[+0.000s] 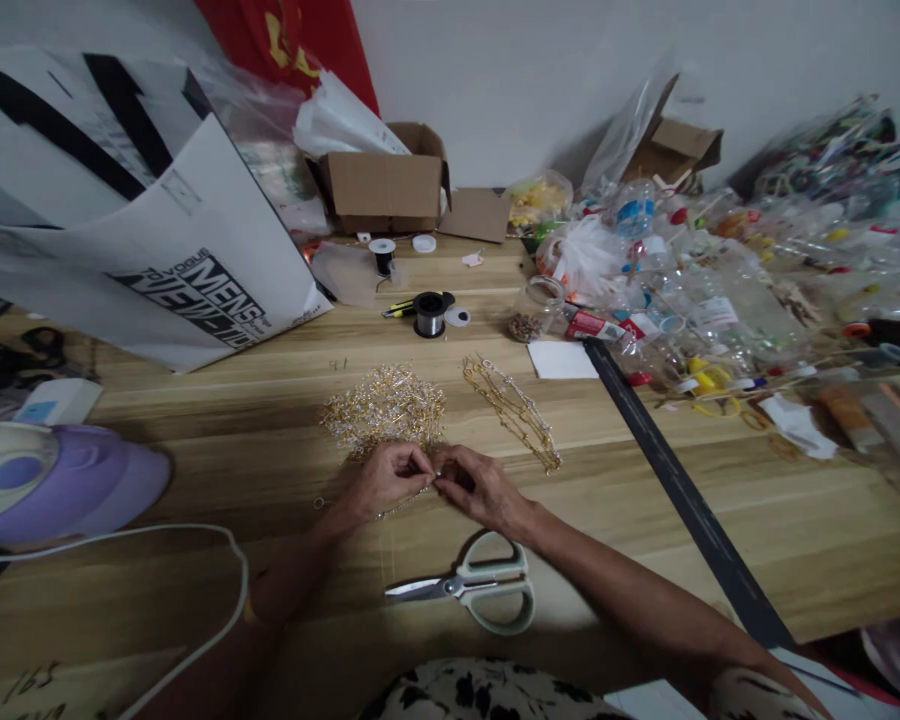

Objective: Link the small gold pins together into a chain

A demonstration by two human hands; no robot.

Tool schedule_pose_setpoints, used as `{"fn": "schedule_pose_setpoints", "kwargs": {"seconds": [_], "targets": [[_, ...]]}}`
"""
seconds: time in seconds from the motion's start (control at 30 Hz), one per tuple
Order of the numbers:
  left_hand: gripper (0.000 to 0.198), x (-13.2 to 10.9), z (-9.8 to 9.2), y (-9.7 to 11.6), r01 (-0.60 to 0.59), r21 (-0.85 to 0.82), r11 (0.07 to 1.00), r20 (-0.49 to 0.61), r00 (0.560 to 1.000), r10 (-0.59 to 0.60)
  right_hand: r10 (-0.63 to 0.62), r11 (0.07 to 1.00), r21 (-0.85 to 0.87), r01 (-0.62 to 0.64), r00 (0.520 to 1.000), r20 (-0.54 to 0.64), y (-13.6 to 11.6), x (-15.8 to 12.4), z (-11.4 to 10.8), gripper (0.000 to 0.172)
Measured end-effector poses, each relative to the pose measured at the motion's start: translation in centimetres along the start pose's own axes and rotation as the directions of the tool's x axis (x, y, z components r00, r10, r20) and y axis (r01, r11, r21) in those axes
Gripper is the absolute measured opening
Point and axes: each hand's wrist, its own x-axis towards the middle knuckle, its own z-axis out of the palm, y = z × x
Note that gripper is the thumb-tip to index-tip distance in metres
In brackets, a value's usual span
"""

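My left hand [390,478] and my right hand [481,488] meet at the middle of the table, fingertips pinched close together. Between them is a thin beaded strand [406,503], which trails down beneath my left hand. Its end at the fingertips is too small to make out. Just beyond my left hand lies a heap of gold and silver beads or beaded chain [386,400]. Several gold chains [514,412] rest on the wood to the right of the heap. Scissors with pale handles [495,583] lie nearer to me, blades partly apart and pointing left.
Spools of wire or thread [429,316], a bead jar [536,308] and a cardboard box [386,185] stand farther back. Plastic bottles and bags [705,280] crowd the right. On the left are a white paper bag [187,250], a purple appliance [82,480] and a white cable [232,550].
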Motion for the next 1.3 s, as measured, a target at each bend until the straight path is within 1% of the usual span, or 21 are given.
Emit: {"fn": "schedule_pose_setpoints", "kwargs": {"seconds": [0.23, 0.37, 0.7, 0.9, 1.0, 1.3], "targets": [[0.008, 0.0, 0.2, 0.1, -0.039, 0.032, 0.999, -0.031, 0.999, 0.040, 0.097, 0.992, 0.085, -0.097, 0.995, 0.004, 0.0, 0.2, 0.0, 0.012], [0.007, 0.0, 0.3, -0.1, -0.086, 0.060, 0.994, -0.037, 0.995, 0.088, 0.139, 0.979, 0.150, -0.137, 0.990, -0.001, 0.1, 0.3, 0.0, 0.012], [0.007, 0.0, 0.6, 0.0, -0.180, 0.165, 0.970, -0.082, 0.977, 0.195, 0.228, 0.915, 0.328, -0.233, 0.972, 0.054, 0.4, 0.4, 0.2, 0.014], [0.010, 0.0, 0.7, -0.1, -0.232, 0.226, 0.946, -0.096, 0.961, 0.259, 0.258, 0.872, 0.414, -0.262, 0.964, 0.068, 0.6, 0.5, 0.4, 0.015], [0.013, 0.0, 0.7, -0.1, -0.268, 0.269, 0.925, -0.079, 0.951, 0.298, 0.277, 0.856, 0.434, -0.280, 0.958, 0.072, 0.6, 0.5, 0.3, 0.018], [0.017, -0.3, 0.9, 0.9, -0.338, 0.343, 0.876, -0.061, 0.923, 0.380, 0.301, 0.826, 0.476, -0.302, 0.950, 0.081, 0.2, 0.8, 0.2, 0.021]]}}
